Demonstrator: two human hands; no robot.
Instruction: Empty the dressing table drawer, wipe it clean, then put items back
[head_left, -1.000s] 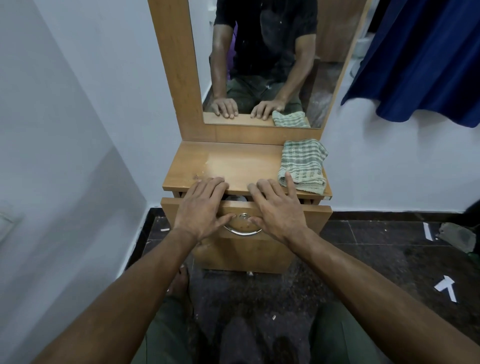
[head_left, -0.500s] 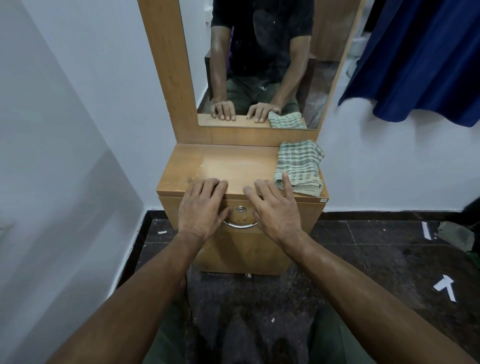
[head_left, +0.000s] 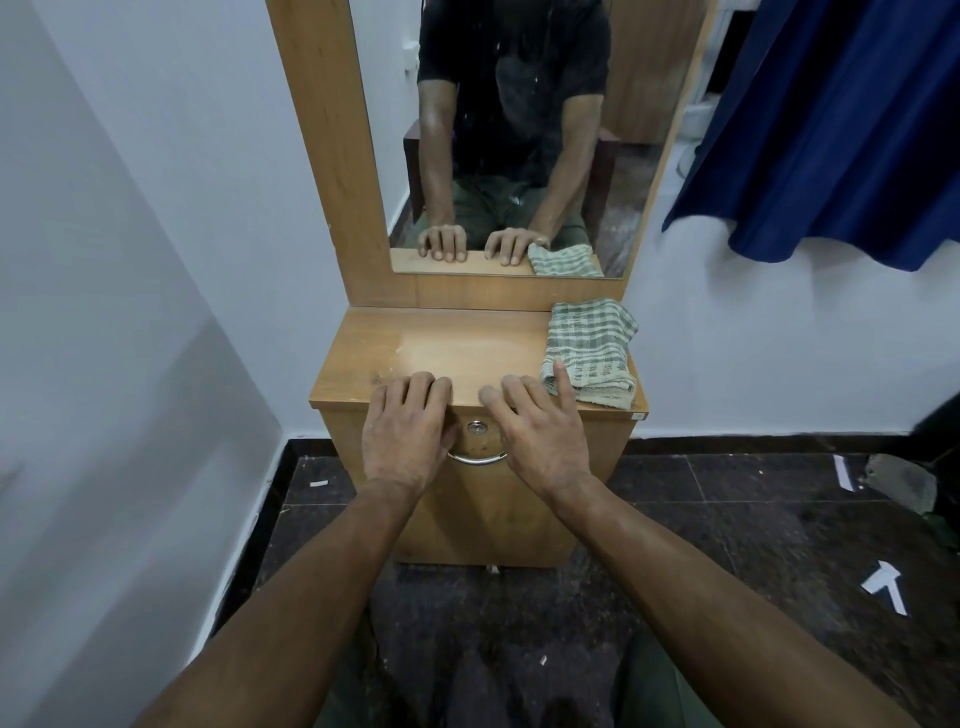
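Observation:
The small wooden dressing table (head_left: 363, 364) stands against the wall. Its drawer front (head_left: 483, 499) sits flush and closed, with a curved metal handle (head_left: 477, 458) and a round lock (head_left: 476, 427). My left hand (head_left: 408, 434) lies flat over the drawer's top left, fingers resting on the tabletop edge. My right hand (head_left: 535, 428) lies flat at the top right, its little finger touching a folded green-checked cloth (head_left: 589, 353) on the tabletop's right side. Neither hand holds anything. The drawer's contents are hidden.
A tall mirror (head_left: 519, 130) in a wooden frame rises behind the tabletop. A white wall (head_left: 130, 312) closes in on the left. Blue fabric (head_left: 841, 119) hangs at upper right. The dark tiled floor (head_left: 727, 519) has white paper scraps and a grey lump (head_left: 904, 480).
The drawer was slightly open a second ago; both hands pushed it in and it now sits flush. The hands stay flat against its front.

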